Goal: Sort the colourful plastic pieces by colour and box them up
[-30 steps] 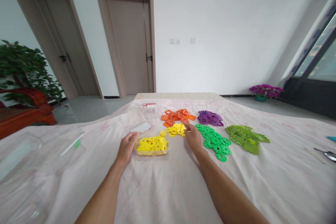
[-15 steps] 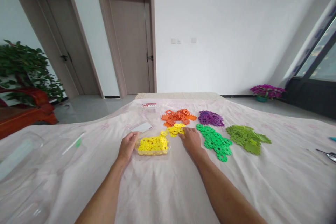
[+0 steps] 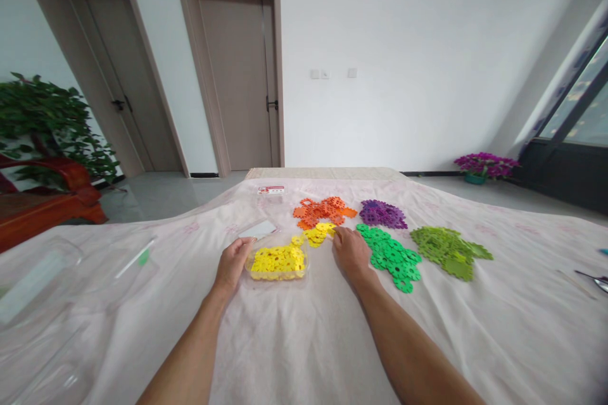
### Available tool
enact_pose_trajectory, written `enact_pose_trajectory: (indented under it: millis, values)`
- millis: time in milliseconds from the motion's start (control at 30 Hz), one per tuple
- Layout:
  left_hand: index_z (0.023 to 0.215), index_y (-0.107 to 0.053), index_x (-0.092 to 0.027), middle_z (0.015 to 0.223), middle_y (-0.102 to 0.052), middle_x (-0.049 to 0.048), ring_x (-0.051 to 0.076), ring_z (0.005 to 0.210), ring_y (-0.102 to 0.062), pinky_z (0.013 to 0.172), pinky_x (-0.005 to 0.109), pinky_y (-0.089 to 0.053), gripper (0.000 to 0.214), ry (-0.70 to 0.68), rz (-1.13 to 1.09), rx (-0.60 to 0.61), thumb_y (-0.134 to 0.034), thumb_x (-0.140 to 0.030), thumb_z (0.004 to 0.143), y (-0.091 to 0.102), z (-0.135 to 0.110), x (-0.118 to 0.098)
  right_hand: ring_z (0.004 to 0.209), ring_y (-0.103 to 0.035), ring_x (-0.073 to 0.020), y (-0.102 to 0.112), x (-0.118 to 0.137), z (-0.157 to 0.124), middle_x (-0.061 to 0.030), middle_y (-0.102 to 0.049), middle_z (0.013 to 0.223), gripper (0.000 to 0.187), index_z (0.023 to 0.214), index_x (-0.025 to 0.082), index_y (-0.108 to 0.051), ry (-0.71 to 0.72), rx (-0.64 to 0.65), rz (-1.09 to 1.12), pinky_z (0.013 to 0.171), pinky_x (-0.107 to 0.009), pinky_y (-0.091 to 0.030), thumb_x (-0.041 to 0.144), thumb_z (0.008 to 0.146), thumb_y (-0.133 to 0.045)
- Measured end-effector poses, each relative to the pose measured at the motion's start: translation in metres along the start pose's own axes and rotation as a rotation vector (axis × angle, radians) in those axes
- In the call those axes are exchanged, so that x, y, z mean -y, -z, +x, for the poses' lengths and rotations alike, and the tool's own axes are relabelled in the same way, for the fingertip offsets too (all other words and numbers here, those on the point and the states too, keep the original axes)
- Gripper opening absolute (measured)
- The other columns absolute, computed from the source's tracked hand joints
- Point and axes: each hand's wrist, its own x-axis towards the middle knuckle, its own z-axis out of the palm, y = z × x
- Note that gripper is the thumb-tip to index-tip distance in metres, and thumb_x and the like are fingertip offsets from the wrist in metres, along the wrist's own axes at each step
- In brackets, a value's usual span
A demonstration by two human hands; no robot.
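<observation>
A clear plastic tray (image 3: 278, 275) filled with yellow snowflake pieces (image 3: 278, 259) sits on the pale pink cloth. My left hand (image 3: 231, 262) cups the tray's left rim, fingers curled around it. My right hand (image 3: 350, 249) lies just right of a small loose pile of yellow pieces (image 3: 317, 233), its fingertips pinched at that pile's edge. What the fingertips hold is too small to make out.
Sorted piles lie beyond: orange pieces (image 3: 322, 211), purple pieces (image 3: 382, 214), bright green pieces (image 3: 392, 256), olive green pieces (image 3: 449, 243). A clear lid (image 3: 259, 229) and a small red-labelled packet (image 3: 270, 190) lie behind the tray. Clear containers (image 3: 42, 278) stand at left. A spoon (image 3: 593, 278) is at far right.
My right hand slid left into the loose yellow pile, then drew slightly back to its edge. The left hand and the tray stayed in place.
</observation>
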Motion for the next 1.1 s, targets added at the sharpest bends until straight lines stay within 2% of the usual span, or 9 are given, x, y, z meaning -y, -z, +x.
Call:
enact_pose_trajectory:
  millis: [100,267,367,500,567,633,767,900,1100]
  values:
    - [0.091,-0.074,-0.015,0.090,-0.075,0.0065,0.023,0.086,-0.067,0.073,0.028,-0.051,0.047,-0.010,0.000,-0.006,-0.072,-0.055,0.068,0.000,0.001,0.002,0.102,-0.061,-0.0213,0.000,0.008,-0.002,-0.0036,-0.073,0.110,0.028,0.109,0.025,-0.071,0.039,-0.089,0.174,0.090,-0.031,-0.044,0.027,0.094,-0.048]
    - [0.090,-0.075,-0.016,0.088,-0.075,0.0065,0.022,0.085,-0.068,0.074,0.029,-0.050,0.045,-0.026,0.014,-0.002,-0.071,-0.055,0.068,0.001,0.001,0.002,0.104,-0.062,-0.0204,0.011,0.044,-0.009,-0.0059,-0.073,0.109,0.027,0.108,0.023,-0.071,0.260,-0.251,0.468,0.098,-0.033,-0.045,0.027,0.095,-0.049]
    - [0.091,-0.075,-0.016,0.090,-0.076,0.0072,0.023,0.086,-0.068,0.075,0.029,-0.050,0.044,-0.033,0.023,0.006,-0.071,-0.054,0.069,0.001,0.002,0.003,0.105,-0.062,-0.0205,0.021,0.070,-0.019,-0.0064,-0.072,0.111,0.026,0.110,0.023,-0.072,0.431,-0.135,0.517,0.098,-0.034,-0.046,0.030,0.097,-0.050]
    - [0.094,-0.075,-0.016,0.097,-0.076,0.0080,0.022,0.090,-0.067,0.079,0.029,-0.049,0.044,-0.030,0.022,0.005,-0.070,-0.052,0.071,0.002,0.003,0.003,0.122,-0.057,-0.0221,0.021,0.083,-0.028,-0.0088,-0.063,0.133,0.035,0.127,0.023,-0.064,0.597,0.048,0.576,0.105,-0.039,-0.044,0.039,0.097,-0.052]
    - [0.093,-0.075,-0.016,0.095,-0.076,0.0079,0.022,0.089,-0.067,0.078,0.029,-0.050,0.044,-0.019,0.011,-0.003,-0.070,-0.052,0.069,0.001,0.002,0.002,0.123,-0.056,-0.0214,0.015,0.078,-0.026,-0.0090,-0.062,0.134,0.035,0.128,0.024,-0.063,0.547,0.034,0.637,0.106,-0.039,-0.044,0.037,0.100,-0.046]
    - [0.092,-0.075,-0.015,0.092,-0.076,0.0077,0.023,0.087,-0.068,0.075,0.029,-0.050,0.044,-0.008,0.001,-0.009,-0.071,-0.052,0.067,0.000,0.001,0.001,0.117,-0.060,-0.0207,0.006,0.068,-0.021,-0.0090,-0.067,0.124,0.034,0.121,0.023,-0.066,0.422,-0.023,0.668,0.102,-0.037,-0.046,0.033,0.100,-0.042]
    - [0.090,-0.075,-0.014,0.091,-0.076,0.0078,0.023,0.086,-0.067,0.073,0.029,-0.051,0.041,0.019,-0.036,-0.038,-0.071,-0.047,0.066,0.002,0.003,0.001,0.110,-0.061,-0.0220,-0.009,0.044,-0.013,-0.0099,-0.069,0.116,0.031,0.114,0.020,-0.069,0.219,-0.069,0.518,0.100,-0.037,-0.047,0.023,0.094,-0.044]
    - [0.090,-0.075,-0.014,0.092,-0.076,0.0078,0.021,0.084,-0.067,0.070,0.027,-0.051,0.038,0.046,-0.071,-0.140,-0.071,-0.043,0.065,0.010,0.008,0.004,0.125,-0.052,-0.0239,-0.011,0.036,-0.018,-0.0100,-0.061,0.134,0.039,0.128,0.022,-0.063,0.291,0.046,0.265,0.108,-0.039,-0.040,0.021,0.090,-0.054]
    - [0.088,-0.074,-0.014,0.084,-0.075,0.0067,0.021,0.076,-0.067,0.063,0.027,-0.050,0.038,0.049,-0.088,-0.186,-0.070,-0.042,0.063,0.023,0.008,0.003,0.144,-0.029,-0.0273,-0.011,0.051,-0.029,-0.0093,-0.042,0.155,0.063,0.148,0.023,-0.044,0.406,0.154,0.089,0.117,-0.044,-0.026,0.039,0.090,-0.062]
